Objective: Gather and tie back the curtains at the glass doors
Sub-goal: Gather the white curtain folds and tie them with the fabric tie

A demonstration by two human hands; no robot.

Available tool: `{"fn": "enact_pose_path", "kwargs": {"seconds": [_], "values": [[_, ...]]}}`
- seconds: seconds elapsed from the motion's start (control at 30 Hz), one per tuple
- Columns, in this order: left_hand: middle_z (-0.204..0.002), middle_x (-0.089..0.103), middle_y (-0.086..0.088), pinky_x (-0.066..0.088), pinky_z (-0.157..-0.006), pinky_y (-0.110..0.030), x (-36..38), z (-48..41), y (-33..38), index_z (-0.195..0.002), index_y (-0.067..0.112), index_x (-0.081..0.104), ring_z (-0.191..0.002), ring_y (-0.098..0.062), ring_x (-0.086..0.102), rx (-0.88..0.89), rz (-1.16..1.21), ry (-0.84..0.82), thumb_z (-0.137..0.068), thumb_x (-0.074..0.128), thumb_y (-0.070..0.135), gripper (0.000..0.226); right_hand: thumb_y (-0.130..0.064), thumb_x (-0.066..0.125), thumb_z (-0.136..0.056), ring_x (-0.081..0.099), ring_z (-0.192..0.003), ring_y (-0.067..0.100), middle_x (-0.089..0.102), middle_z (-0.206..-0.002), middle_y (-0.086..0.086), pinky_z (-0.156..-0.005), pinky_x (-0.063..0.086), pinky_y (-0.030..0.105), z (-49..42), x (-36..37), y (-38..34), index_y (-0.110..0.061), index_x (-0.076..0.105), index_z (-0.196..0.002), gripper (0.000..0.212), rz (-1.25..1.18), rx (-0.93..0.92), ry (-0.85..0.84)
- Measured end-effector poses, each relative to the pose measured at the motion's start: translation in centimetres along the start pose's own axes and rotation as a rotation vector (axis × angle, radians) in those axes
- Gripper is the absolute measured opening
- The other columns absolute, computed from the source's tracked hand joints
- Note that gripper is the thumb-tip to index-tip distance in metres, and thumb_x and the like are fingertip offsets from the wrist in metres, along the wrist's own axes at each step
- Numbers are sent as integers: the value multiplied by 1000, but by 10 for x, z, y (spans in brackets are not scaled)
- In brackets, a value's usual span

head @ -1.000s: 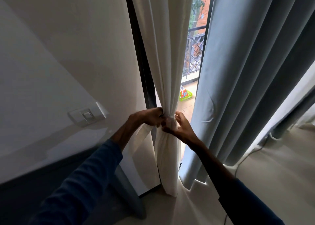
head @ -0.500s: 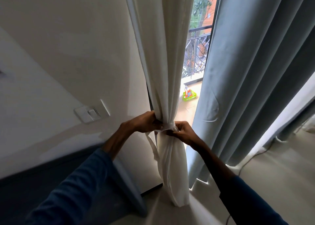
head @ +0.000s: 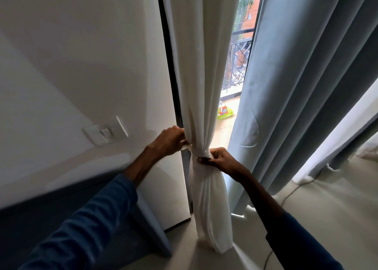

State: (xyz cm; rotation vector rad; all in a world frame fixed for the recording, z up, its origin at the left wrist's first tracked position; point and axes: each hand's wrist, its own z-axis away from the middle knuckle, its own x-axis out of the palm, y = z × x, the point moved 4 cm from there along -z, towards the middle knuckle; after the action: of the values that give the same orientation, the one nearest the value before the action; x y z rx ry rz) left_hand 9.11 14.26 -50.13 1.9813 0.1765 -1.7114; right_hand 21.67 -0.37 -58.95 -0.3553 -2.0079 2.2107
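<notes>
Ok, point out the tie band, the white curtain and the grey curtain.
tie band (head: 201, 152): head view, wrap at the waist.
white curtain (head: 204, 65): head view, upper folds.
grey curtain (head: 306, 85): head view, middle pleats.

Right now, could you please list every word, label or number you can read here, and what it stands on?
No text is readable.
Packet in the green tray on the balcony: a blue-and-white mark, too small and blurred to read.
Wall switch: no marking visible.
</notes>
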Motion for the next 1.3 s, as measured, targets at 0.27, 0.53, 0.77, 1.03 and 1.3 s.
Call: {"fn": "enact_pose_path", "kwargs": {"seconds": [0.27, 0.53, 0.77, 1.03, 1.3], "values": [[-116, 66, -23, 53, -88, -49, 13, -6, 27, -114, -4, 66, -110, -41, 62, -98, 182, 62, -74, 80, 12, 46, -25, 83, -84, 70, -103, 24, 71, -114, 19, -97, 54, 50, 8, 6, 6, -10, 77, -106, 28, -22, 25, 58], [-122, 65, -20, 52, -99, -48, 32, -5, 30, -125, -5, 61, -115, -35, 62, 45, 492, -186, -83, 64, -5, 42, -7, 82, -82, 69, -106, 21, 69, -117, 8, -88, 58, 33, 9, -2, 3, -24, 62, -115, 42, -158, -52, 160], [-129, 62, -8, 56, -96, -38, 38, -6, 39, -137, 12, 55, -118, -22, 61, 4, 626, -276, -77, 81, 30, 68, 0, 79, -83, 71, -104, 22, 76, -110, 3, -88, 59, 34, 10, -4, -1, -19, 59, -123, 48, -276, -53, 207], [-117, 65, -4, 56, -93, -39, 29, -14, 38, -127, 18, 57, -112, -23, 64, -68, 847, -21, -94, 67, 23, 35, -4, 65, -93, 65, -116, 25, 70, -125, 12, -104, 50, 39, 15, -32, -24, -19, 55, -140, 51, -449, -99, 194], [-116, 63, -4, 56, -86, -32, 21, -24, 25, -124, 20, 58, -109, -21, 61, -251, 891, -35, -94, 67, 31, 34, -24, 61, -101, 67, -108, 5, 76, -114, -9, -82, 58, 25, 40, -73, -38, -19, 77, -110, 19, -116, -198, 514]]}}
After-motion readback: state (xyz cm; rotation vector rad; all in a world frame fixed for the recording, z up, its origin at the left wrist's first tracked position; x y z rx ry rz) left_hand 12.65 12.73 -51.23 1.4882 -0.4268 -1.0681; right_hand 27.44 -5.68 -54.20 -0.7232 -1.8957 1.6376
